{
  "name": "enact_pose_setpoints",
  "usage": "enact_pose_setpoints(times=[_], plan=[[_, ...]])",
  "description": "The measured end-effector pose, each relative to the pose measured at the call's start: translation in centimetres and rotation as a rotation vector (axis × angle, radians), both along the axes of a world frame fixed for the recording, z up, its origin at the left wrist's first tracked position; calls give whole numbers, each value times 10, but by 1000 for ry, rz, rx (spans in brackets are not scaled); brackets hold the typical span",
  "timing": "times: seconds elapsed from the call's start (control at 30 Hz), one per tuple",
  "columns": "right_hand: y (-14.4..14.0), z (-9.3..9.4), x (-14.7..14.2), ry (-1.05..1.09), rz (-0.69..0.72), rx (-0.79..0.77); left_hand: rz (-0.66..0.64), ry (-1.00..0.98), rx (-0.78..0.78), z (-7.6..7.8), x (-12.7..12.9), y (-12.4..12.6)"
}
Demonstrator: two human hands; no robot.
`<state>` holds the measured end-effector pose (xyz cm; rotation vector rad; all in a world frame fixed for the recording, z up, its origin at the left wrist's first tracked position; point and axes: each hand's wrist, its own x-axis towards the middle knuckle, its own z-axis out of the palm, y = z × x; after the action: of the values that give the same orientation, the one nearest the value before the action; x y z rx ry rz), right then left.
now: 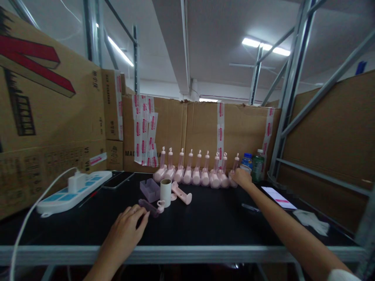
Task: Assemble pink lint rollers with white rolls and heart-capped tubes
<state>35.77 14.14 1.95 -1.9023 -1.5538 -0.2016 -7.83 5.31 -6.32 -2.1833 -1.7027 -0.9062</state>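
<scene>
A slim purple plastic piece point(148, 207) at lower centre is touched by the loosely spread left hand point(125, 228), while the rightmost glossy pink holder point(234, 171) at centre right is clasped by the right hand point(241, 177)

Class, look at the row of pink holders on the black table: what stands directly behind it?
Behind the row of pink holders stands a taped cardboard wall. The right hand touches the row's right end, beside two bottles. The holders hide the wall's bottom edge.

Matt black tabletop point(211, 222), glossy pink plastic holders point(193, 173), rough brown cardboard walls point(187, 128), smooth white plastic power strip point(73, 191).
</scene>
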Motion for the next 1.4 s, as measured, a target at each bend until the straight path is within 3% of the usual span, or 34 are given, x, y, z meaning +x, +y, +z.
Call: enact_pose_setpoints(times=[0.2, 0.43, 0.6, 0.7, 0.87, 0.97, 1.13, 1.4], plan=[[13, 4, -7, -28, 27, -90, -7, 6, 14, -3, -1, 1], [24, -2, 13, -38, -11, -186, 7, 27, 26, -6, -3, 5], [8, -11, 34, -36, -15, -154, 4, 35, 20, -5, -2, 5], [-17, -17, 37, -26, 84, -112, 2, 30, 19, -6, -3, 8], [-62, -33, 10, 21, 434, -109, -4, 27, 43, -8, -5, 14], [-76, -41, -9, 35, 568, -114, 9, 30, 40, -7, -3, 13], [-75, -45, -17, 64, 618, -79, 24, 36, 17, -1, 2, 6], [-53, -46, -38, 185, 579, 42, 2, 35, 28, 0, 4, 4]])
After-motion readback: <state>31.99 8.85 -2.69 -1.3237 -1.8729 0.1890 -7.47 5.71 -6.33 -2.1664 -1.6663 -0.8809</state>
